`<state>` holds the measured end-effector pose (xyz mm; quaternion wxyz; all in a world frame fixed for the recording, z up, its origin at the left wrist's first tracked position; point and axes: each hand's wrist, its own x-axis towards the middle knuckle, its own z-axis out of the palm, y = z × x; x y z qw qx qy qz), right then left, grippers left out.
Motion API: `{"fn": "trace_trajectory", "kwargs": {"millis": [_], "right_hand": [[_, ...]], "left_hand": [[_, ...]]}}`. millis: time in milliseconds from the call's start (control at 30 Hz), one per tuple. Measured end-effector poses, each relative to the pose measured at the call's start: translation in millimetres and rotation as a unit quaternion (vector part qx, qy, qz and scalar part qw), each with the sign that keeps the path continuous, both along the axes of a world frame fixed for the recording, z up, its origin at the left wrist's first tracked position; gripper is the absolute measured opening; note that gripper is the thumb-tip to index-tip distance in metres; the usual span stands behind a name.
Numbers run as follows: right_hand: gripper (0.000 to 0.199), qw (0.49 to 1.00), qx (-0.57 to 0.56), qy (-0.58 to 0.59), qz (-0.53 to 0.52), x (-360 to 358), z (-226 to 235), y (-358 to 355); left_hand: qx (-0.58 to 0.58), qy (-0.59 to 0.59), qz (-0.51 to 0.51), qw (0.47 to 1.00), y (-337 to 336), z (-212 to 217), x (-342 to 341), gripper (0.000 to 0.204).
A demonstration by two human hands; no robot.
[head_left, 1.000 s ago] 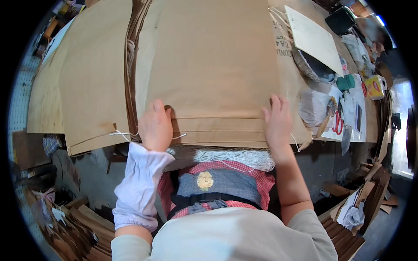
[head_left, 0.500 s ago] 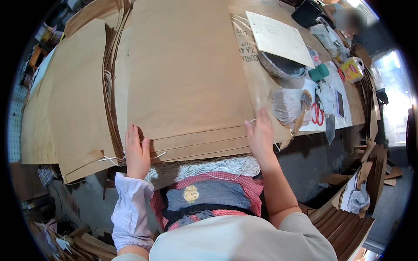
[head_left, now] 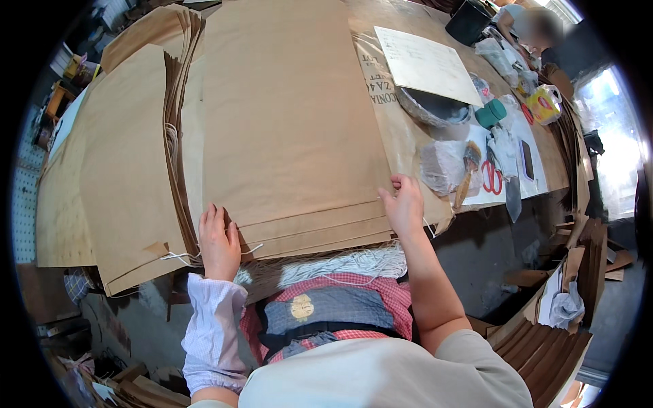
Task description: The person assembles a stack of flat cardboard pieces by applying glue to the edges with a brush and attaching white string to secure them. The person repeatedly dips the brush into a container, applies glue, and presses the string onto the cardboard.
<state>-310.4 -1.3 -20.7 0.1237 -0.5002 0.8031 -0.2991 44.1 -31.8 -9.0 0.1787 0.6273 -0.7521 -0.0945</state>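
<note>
A large flat brown paper bag lies on top of a stack on the table in front of me. My left hand rests flat on its near left corner, beside loose white string. My right hand presses on the near right corner with fingers spread on the paper. Neither hand grips anything. A bundle of white strings lies in my lap below the table edge.
More stacks of brown bags lie at the left. To the right are a white sheet, a teal cup, red scissors, a phone and a black pot. Another person sits far right. Cardboard pieces stand on the floor.
Both hands have stayed on the bag's near corners, the left one shifting slightly outward. The view has tilted, so the table appears shifted.
</note>
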Motion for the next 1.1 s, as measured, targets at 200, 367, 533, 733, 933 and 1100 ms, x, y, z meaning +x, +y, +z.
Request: {"fn": "trace_trajectory", "kwargs": {"millis": [200, 367, 533, 733, 933, 1100], "right_hand": [[0.026, 0.999, 0.018, -0.001, -0.033, -1, -1, -1], [0.023, 0.999, 0.031, -0.015, -0.03, 2, -3, -3], [0.025, 0.999, 0.01, 0.004, -0.034, -4, -3, 0], [0.028, 0.999, 0.034, 0.02, -0.031, -5, 3, 0], [0.024, 0.994, -0.012, 0.102, 0.027, 5, 2, -5], [0.026, 0.989, -0.03, 0.132, 0.051, 1, -9, 4]], "left_hand": [[-0.018, -0.002, -0.003, 1.0, 0, -3, -2, 0.038], [-0.023, -0.008, 0.002, 1.0, 2, -2, -2, 0.039], [-0.03, -0.014, -0.002, 0.999, 2, -3, -5, 0.039], [-0.04, -0.021, -0.004, 0.999, 2, -5, -7, 0.038], [-0.031, -0.018, 0.01, 0.999, 4, -9, -4, 0.039], [-0.01, 0.015, -0.011, 1.0, 2, -9, -1, 0.041]]}}
